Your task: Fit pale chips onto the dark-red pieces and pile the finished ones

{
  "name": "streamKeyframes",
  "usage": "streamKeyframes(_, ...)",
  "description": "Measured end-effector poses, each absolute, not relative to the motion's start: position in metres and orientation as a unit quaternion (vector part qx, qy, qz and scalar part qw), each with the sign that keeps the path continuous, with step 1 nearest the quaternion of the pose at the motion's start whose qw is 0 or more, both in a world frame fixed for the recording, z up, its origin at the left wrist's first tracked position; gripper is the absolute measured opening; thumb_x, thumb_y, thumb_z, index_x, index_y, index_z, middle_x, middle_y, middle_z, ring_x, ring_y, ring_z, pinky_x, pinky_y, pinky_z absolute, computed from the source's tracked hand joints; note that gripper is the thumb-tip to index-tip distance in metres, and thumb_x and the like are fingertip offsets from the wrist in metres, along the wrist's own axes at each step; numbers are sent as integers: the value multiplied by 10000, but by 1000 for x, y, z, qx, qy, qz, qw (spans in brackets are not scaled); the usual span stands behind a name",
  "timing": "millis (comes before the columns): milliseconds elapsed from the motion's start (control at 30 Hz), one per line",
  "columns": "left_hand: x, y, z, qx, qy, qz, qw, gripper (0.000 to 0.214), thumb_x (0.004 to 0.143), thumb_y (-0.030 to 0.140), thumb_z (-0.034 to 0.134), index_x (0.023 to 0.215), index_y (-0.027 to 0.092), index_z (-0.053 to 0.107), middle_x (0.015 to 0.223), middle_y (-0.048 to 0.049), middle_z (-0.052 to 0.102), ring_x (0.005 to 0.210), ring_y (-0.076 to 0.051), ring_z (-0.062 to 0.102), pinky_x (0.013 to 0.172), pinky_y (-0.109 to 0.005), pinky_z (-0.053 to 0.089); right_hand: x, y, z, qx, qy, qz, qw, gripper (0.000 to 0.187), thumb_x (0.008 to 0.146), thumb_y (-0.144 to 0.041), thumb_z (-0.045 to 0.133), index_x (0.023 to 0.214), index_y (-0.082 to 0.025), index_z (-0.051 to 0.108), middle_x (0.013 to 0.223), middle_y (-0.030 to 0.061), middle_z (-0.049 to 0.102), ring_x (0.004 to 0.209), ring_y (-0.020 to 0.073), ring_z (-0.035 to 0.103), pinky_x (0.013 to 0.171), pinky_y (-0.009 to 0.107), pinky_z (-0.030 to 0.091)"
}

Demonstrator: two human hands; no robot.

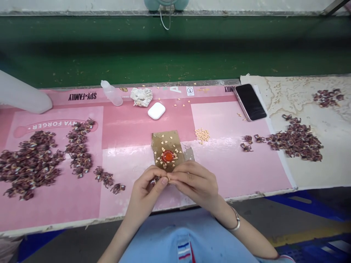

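My left hand (144, 193) and my right hand (193, 181) meet just in front of a brown cardboard scrap (159, 144). The left fingers pinch a small maroon piece (155, 180), partly hidden by them, and the right fingertips press in beside it. On the cardboard lies a shiny red blob (168, 156), ringed by tiny cream hearts (170, 150). Heaps of maroon pieces with thin yellow strands (30, 164) lie left of my hands, and more (294, 142) lie to the right.
A small heap of cream hearts (202, 135) lies right of the cardboard. Along the back are a smartphone (250, 102), a white earbud case (156, 110), a plastic bottle (111, 93) and crumpled tissue (141, 96). A metal bangle (235, 219) circles my right wrist.
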State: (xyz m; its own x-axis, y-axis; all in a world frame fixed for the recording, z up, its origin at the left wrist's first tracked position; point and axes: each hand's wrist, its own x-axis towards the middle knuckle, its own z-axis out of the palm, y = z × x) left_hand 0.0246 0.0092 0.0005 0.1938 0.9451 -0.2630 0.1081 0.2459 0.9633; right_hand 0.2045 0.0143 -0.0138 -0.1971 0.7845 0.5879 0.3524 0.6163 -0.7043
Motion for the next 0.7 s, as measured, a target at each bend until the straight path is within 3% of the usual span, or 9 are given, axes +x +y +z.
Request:
streamKeyframes(133,17,7,2,559,524,369,525,185,945,344,651,1047,248,772,889,-41,686,830,-166,664,769,-259,564,215,21,-19,-422,-737,197,490,207,955,-101,644,1109,-203,737,903,62,766,802,158,717,722,289,615)
streamKeyframes(367,9,2,-7,587,547,367,471,325,952,259,642,1268,310,692,977,-19,713,899,-142,700,782,-220,584,224,31,-39,-468,-750,152,442,238,967,-113,622,1103,-249,762,847,41,746,732,166,672,644,298,582)
streamKeyframes(567,7,1,-9,531,568,418,470,108,873,202,732,965,251,705,887,10,751,850,-138,733,819,-223,598,218,32,-48,-474,-752,136,437,198,976,-151,628,1081,-250,764,821,38,745,696,160,663,624,296,574)
streamKeyframes(700,4,5,-7,563,555,420,446,94,882,186,713,935,251,755,900,-20,761,849,-166,722,783,-260,603,219,33,-49,-473,-759,123,430,204,973,-147,631,1088,-249,765,818,39,745,690,161,650,624,296,571)
